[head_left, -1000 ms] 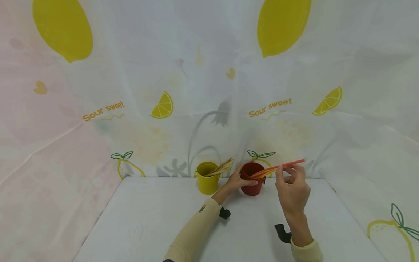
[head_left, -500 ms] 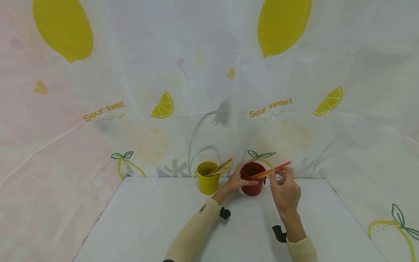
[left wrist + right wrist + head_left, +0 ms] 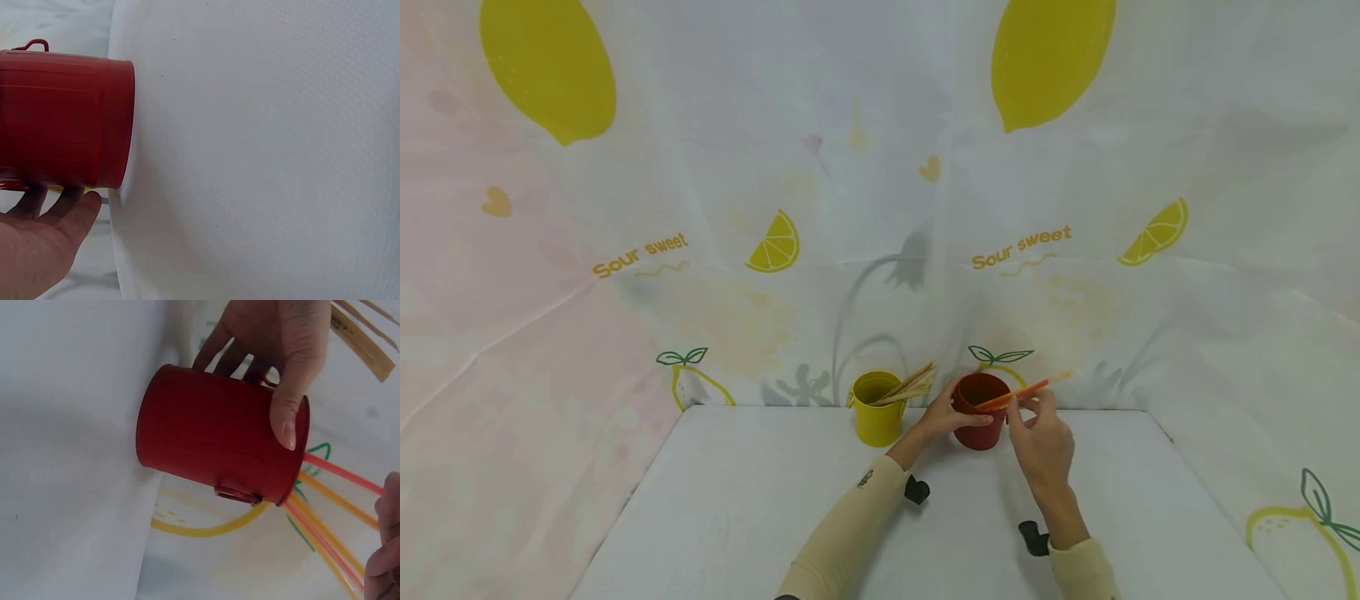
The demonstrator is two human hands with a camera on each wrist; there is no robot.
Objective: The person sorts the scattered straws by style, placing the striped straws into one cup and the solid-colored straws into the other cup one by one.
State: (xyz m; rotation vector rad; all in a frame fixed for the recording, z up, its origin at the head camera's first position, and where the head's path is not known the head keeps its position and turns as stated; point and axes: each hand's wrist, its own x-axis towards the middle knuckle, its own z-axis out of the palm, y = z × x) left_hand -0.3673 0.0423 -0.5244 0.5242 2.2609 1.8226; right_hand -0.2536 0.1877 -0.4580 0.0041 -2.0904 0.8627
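A small red bucket [image 3: 979,427] stands at the back of the white table. My left hand [image 3: 942,415] grips its left side, thumb on the front near the rim and fingers behind, as the right wrist view shows. Several pink and orange drinking straws [image 3: 334,481] lean out of the bucket's mouth to the right. Beyond the rim, my right hand [image 3: 1043,440] pinches straws between thumb and fingertips. Only part of the right hand [image 3: 384,544] shows in its wrist view. The left wrist view has the red bucket [image 3: 62,119] with my left fingers under it in that picture.
Left of the red bucket stands a yellow bucket [image 3: 877,421] holding several thin tan sticks [image 3: 913,385]. Black wrist mounts [image 3: 1035,538] hang by both forearms. A lemon-printed cloth [image 3: 865,208] rises behind the white table [image 3: 737,492].
My right hand has moved left and slightly down toward the red bucket, with the straws sliding further in. The left hand keeps its hold on the bucket.
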